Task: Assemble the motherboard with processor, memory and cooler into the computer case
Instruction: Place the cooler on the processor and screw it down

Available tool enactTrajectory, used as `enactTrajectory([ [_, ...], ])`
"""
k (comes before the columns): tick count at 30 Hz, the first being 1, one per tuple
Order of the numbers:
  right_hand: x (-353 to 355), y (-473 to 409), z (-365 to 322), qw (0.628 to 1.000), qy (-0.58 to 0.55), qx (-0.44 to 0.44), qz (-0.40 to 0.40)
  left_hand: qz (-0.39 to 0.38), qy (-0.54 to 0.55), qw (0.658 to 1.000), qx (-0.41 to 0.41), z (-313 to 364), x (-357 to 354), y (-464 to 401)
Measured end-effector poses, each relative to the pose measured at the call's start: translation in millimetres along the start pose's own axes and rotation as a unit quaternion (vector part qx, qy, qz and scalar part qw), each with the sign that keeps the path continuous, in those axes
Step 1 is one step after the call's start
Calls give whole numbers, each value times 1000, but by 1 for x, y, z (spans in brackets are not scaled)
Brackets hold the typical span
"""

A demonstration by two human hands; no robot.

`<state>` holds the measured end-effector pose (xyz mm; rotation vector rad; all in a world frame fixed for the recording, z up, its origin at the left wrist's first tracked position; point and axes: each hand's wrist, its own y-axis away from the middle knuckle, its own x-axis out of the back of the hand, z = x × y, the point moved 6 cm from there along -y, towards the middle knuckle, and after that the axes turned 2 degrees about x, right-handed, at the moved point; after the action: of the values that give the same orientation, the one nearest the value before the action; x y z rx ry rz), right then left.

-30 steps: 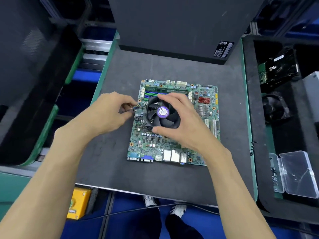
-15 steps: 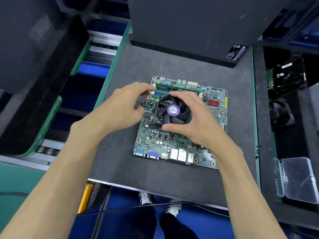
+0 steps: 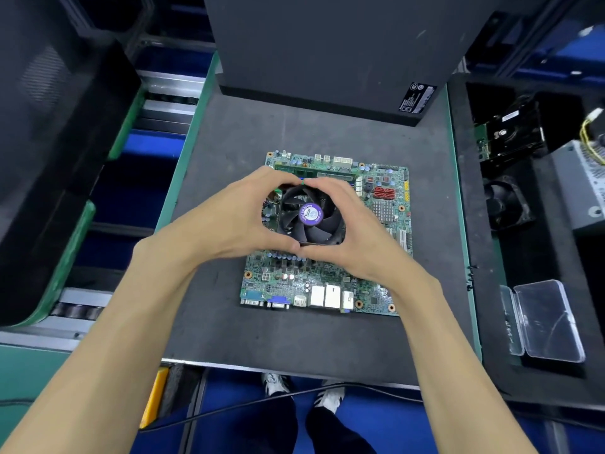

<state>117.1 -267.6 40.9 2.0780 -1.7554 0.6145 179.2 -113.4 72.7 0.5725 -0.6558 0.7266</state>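
Both hands ring the cooler (image 3: 309,215), which sits on the motherboard (image 3: 327,283): left hand (image 3: 229,221) and right hand (image 3: 357,231) curl round it, fingertips meeting beyond, thumbs touching nearer. Press evenly downward; whether its clips are seated beneath the fingers probably needs checking

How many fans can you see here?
2. One cooler fan sits on the motherboard, ringed by both hands; another black fan lies in the tray on the right. More may be hidden.
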Motion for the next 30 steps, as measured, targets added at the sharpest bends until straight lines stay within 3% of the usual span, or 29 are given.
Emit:
enactTrajectory([
  [8,-1,0,0,1000,4,-16,-14,-24,-38,999,15,4,3,-1],
  [11,0,3,-4,999,19,-31,-27,-39,-123,992,1,8,2,-1],
  [14,8,10,-14,999,12,-28,-14,-32,-122,992,-31,20,6,0],
  [19,52,36,-31,996,24,-45,75,11,-68,991,-115,70,14,-11],
  [23,96,75,-29,984,45,-83,150,-5,-38,986,-162,125,-13,-20],
  [30,159,185,-4,919,73,-141,362,-61,-41,975,-209,211,-105,-27],
])
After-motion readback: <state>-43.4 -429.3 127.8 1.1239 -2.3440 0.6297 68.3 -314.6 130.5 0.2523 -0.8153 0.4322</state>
